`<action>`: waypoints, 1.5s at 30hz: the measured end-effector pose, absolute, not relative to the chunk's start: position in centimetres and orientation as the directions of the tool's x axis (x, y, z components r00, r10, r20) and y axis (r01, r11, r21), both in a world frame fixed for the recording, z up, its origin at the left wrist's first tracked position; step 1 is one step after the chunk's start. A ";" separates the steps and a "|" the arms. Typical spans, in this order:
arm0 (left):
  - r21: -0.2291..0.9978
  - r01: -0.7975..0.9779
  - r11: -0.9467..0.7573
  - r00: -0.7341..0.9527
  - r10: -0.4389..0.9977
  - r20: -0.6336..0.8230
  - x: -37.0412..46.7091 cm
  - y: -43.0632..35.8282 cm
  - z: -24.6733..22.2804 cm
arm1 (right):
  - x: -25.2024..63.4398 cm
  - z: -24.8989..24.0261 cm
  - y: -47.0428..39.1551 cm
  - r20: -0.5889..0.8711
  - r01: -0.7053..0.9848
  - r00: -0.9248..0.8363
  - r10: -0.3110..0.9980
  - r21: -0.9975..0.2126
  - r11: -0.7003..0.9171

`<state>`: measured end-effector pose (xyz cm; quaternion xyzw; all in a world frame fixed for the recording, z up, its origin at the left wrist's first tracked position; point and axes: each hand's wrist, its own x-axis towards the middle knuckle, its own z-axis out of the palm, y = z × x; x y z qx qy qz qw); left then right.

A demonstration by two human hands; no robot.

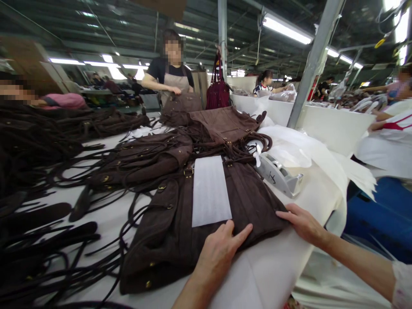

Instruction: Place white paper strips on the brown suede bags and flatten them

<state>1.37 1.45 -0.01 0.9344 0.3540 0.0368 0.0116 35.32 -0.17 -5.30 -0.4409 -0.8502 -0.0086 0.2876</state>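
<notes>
A dark brown bag (167,253) lies flat on the white table (257,279), with brass-coloured fittings on its pocket and straps. Across its middle rests a white rectangular sheet (211,193). My left hand (222,246) lies on the bag's near edge, just below the sheet, with its thumb and index finger spread apart. At the right edge of the bag, my right hand (301,221) touches the fabric with its fingertips; the fingers are partly bent, and the thumb is hidden.
A grey tape dispenser (280,174) stands right of the bag. More brown bags (144,159) with loose straps cover the left and back. White sheets (309,146) hang over the right edge. Across the table, a person (174,73) holds another brown bag. A metal post (313,64) rises behind.
</notes>
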 end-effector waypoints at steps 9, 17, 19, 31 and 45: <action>-0.027 0.665 -0.746 0.745 0.662 0.078 1.5 1.1 0.1 | 38.4 -2.0 -3.2 0.544 0.886 -0.351 0.762 -0.070 0.459; -0.029 0.650 -0.760 0.759 0.646 0.076 1.5 1.7 -0.2 | 24.7 13.3 1.6 0.502 0.561 -0.637 0.585 -0.218 0.798; -0.022 0.649 -0.761 0.760 0.646 0.074 1.5 1.6 -0.2 | 22.5 12.6 4.4 0.500 0.553 -0.639 0.585 -0.230 0.801; 0.106 0.664 -0.740 0.719 0.671 0.181 1.2 0.2 -0.4 | 24.2 -2.6 2.7 0.378 0.672 -0.682 0.626 -0.013 0.740; 0.458 0.857 -0.236 -0.024 0.870 0.492 -13.1 -5.6 6.7 | 24.5 -3.5 1.6 0.272 0.444 -0.860 0.431 -0.018 0.896</action>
